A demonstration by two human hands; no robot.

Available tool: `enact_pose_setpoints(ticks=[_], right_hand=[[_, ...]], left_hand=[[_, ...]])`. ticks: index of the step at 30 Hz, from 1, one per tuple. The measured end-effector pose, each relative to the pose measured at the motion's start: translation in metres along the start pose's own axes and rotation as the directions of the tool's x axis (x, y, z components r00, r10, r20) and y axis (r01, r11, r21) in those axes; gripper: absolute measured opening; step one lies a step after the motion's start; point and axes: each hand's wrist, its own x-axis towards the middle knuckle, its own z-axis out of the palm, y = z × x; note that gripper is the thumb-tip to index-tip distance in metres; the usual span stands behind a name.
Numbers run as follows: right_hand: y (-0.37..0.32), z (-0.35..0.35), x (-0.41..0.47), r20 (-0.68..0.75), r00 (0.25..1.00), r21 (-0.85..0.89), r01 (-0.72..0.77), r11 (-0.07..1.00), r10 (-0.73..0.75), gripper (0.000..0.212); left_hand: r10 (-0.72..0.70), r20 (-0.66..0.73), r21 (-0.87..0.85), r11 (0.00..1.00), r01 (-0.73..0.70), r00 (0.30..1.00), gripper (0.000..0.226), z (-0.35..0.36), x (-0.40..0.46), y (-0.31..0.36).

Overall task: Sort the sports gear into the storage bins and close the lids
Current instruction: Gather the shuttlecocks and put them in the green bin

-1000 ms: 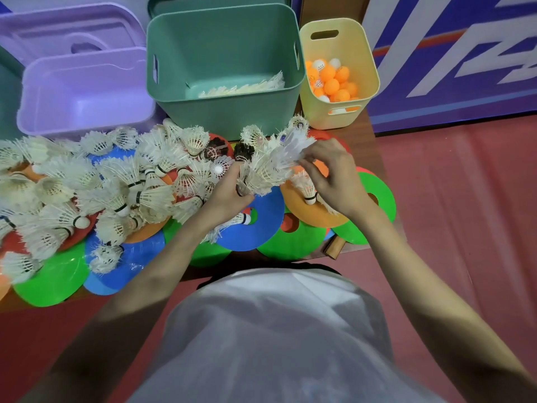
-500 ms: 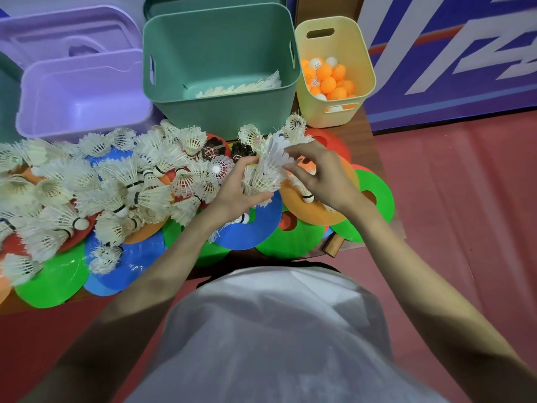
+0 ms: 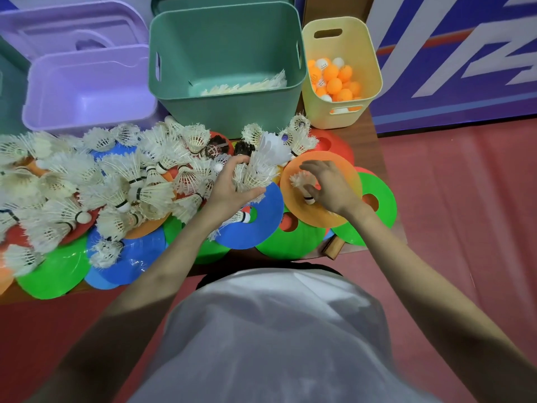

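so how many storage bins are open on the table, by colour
purple bin: 1
green bin: 1
yellow bin: 1
total: 3

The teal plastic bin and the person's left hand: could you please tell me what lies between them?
In the head view, between the teal plastic bin and the left hand lie white feather shuttlecocks and two dark ones on the table.
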Motion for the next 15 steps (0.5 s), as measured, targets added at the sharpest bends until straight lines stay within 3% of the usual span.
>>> enact_pose_setpoints(ticks=[3, 7, 9, 11, 13, 15], right_hand=[[-0.002, 0.005, 0.003, 0.059, 0.998, -0.191, 0.005, 0.982, 0.006, 0.043], [-0.01, -0.007, 0.003, -0.066, 0.998, -0.234, 0.001, 0.972, -0.017, 0.019], [-0.018, -0.02, 0.004, -0.208, 0.978, -0.126, -0.003, 0.992, -0.023, 0.018], [-0.033, -0.036, 0.004, -0.431, 0.902, 0.117, 0.068, 0.991, -0.011, 0.015], [-0.053, -0.056, 0.005, -0.604, 0.795, 0.333, 0.182, 0.925, 0.061, 0.011], [-0.073, -0.071, 0.012, -0.68, 0.726, 0.431, 0.282, 0.857, 0.103, 0.007]], left_hand=[[0.008, -0.02, 0.004, 1.0, -0.008, 1.0, 0.058, 0.0, -0.001, 0.0], [0.034, -0.048, 0.002, 0.999, -0.034, 0.998, 0.058, -0.006, -0.001, 0.003], [0.069, -0.072, 0.015, 0.998, -0.069, 0.995, 0.058, -0.012, 0.001, 0.004], [0.101, -0.095, 0.037, 0.995, -0.098, 0.99, 0.057, -0.02, 0.003, 0.004], [0.112, -0.119, 0.063, 0.992, -0.105, 0.987, 0.058, -0.031, 0.006, 0.004], [0.142, -0.133, 0.096, 0.987, -0.13, 0.981, 0.058, -0.044, 0.011, 0.005]])
